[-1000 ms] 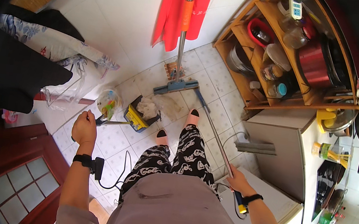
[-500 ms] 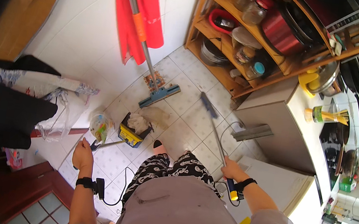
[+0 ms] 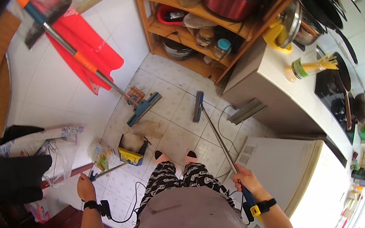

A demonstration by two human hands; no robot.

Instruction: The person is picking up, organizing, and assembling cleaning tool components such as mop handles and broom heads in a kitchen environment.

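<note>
My right hand (image 3: 248, 179) is closed round the grey and blue pole of a broom (image 3: 217, 135). Its narrow dark-blue head rests on the tiles ahead of my feet. On the left, my left hand (image 3: 86, 188) grips the end of a long-handled dustpan's handle. The yellow and dark dustpan (image 3: 131, 156) stands on the floor left of my feet, with a pale greyish clump (image 3: 132, 143) inside. Beyond it, a brownish smear of dirt (image 3: 149, 129) marks the tiles.
A blue-headed mop (image 3: 144, 109) leans against the left wall by a red cloth (image 3: 85, 48). Wooden shelves (image 3: 186, 31) with pots and jars stand ahead. To the right are a counter (image 3: 271, 63) and a white appliance (image 3: 280, 163). A clear plastic bag (image 3: 102, 155) sits beside the dustpan.
The view has turned, so shelves and counter sit further left. The broom head has swung left and turned, now pointing straight ahead. The clump sits lower in the dustpan.
</note>
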